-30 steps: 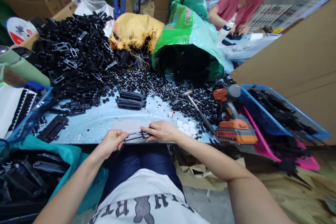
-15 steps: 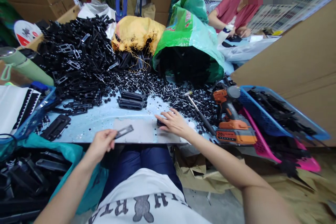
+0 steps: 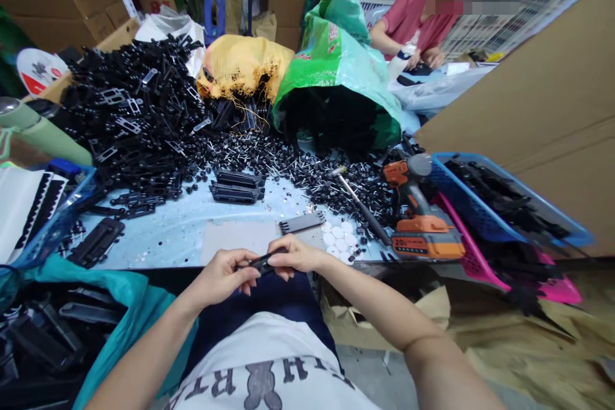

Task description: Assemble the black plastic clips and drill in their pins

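Note:
My left hand point(image 3: 223, 275) and my right hand point(image 3: 296, 254) meet just in front of the table's near edge, both pinching a narrow black plastic strip point(image 3: 263, 262) between them. A comb-like dark piece point(image 3: 302, 223) lies on the table just beyond my right hand. Beside it is a cluster of small white discs point(image 3: 339, 240). A grey cardboard pad point(image 3: 235, 237) sits on the blue table top point(image 3: 163, 230) ahead of my hands.
A big heap of black plastic parts point(image 3: 139, 109) fills the left back; small black pins point(image 3: 307, 170) spread across the middle. An orange cordless drill point(image 3: 416, 218) and a hammer point(image 3: 360, 202) lie right. A blue basket point(image 3: 504, 205), green sack point(image 3: 346, 77), yellow sack point(image 3: 243, 64). Another person point(image 3: 413, 25) works behind.
My right hand came back from the pins toward me and joined my left hand on the black strip. The comb-like piece now lies on the table.

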`<move>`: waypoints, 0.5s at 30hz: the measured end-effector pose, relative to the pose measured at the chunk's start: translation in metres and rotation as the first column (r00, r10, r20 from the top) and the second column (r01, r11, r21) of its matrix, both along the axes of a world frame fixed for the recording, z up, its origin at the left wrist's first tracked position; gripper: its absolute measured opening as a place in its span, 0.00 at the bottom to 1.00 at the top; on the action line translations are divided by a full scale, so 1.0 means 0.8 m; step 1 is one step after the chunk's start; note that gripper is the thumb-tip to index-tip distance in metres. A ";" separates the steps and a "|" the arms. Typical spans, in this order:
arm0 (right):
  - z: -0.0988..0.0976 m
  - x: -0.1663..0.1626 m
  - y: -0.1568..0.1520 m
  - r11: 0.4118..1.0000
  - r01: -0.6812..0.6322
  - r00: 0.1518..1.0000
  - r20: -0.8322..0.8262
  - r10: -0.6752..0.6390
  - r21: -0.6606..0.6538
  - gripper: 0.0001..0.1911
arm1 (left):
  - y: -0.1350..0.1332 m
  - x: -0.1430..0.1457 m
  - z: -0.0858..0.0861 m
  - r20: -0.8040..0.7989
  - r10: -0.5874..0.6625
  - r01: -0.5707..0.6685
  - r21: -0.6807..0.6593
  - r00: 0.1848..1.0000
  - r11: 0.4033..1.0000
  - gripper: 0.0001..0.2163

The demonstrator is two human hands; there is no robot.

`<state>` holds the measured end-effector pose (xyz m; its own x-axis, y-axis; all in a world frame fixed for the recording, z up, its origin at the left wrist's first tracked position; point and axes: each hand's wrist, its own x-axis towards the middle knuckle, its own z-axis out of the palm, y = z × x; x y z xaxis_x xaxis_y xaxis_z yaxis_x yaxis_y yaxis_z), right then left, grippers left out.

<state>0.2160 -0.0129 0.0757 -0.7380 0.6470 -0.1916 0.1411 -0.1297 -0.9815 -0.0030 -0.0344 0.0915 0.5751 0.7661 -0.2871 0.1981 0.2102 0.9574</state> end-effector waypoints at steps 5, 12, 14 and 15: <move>0.023 0.010 -0.024 0.849 0.084 0.938 0.247 -0.244 0.521 0.20 | -0.001 0.011 -0.016 -0.171 0.140 -0.110 0.175 0.975 0.978 0.13; 0.037 0.068 -0.059 0.743 0.167 0.845 0.294 -0.446 0.648 0.17 | 0.002 0.044 -0.024 -0.058 -0.099 0.109 0.201 0.993 0.973 0.15; 0.052 0.121 -0.050 0.560 0.300 0.653 0.262 -0.711 0.772 0.18 | 0.008 0.050 -0.030 -0.119 0.020 0.022 0.345 0.993 0.938 0.20; 0.062 0.156 -0.044 0.376 0.347 0.435 0.208 -0.876 0.859 0.19 | 0.012 0.049 -0.035 -0.154 0.086 -0.017 0.401 0.984 0.916 0.23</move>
